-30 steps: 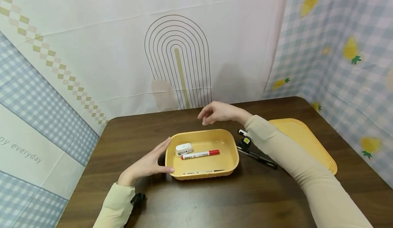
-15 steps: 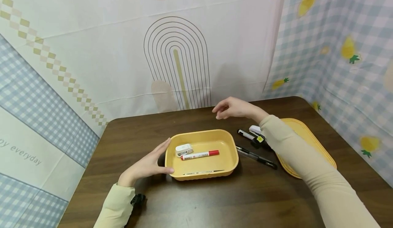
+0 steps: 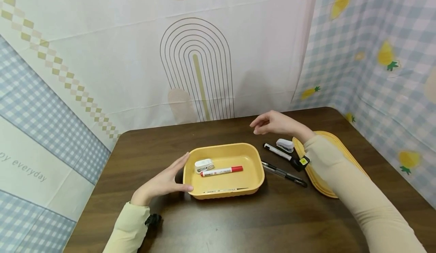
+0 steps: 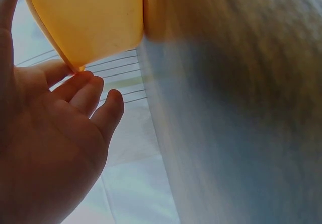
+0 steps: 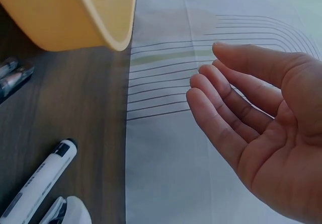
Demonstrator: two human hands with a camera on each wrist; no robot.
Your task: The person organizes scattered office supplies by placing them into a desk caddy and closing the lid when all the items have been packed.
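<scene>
A yellow plastic box [image 3: 253, 152] stands at mid-table in the head view. My left hand [image 3: 161, 181] holds its left end, with the thumb on the near corner and the fingers at the far corner. Inside lie a small white stapler [image 3: 203, 165] and a red-capped marker [image 3: 221, 171]. A thin white and black item [image 3: 225, 190] shows along the near wall, mostly hidden. My right hand [image 3: 277, 123] hovers beyond the box to the right, fingers loosely bent, holding nothing. Nearest below it are a second white stapler [image 3: 285, 144] and a black-capped marker [image 3: 277, 151].
Black pens [image 3: 285, 175] lie right of the box. A yellow lid [image 3: 327, 187] lies farther right, partly under my right forearm. A small black camera [image 3: 300, 163] sits at my right wrist. Patterned cloth [image 3: 136, 56] hangs behind the dark wooden table [image 3: 211, 230].
My right hand has moved rightward, away from the box. The second stapler and more of the black-capped marker have come into sight. My left hand and the box have stayed put.
</scene>
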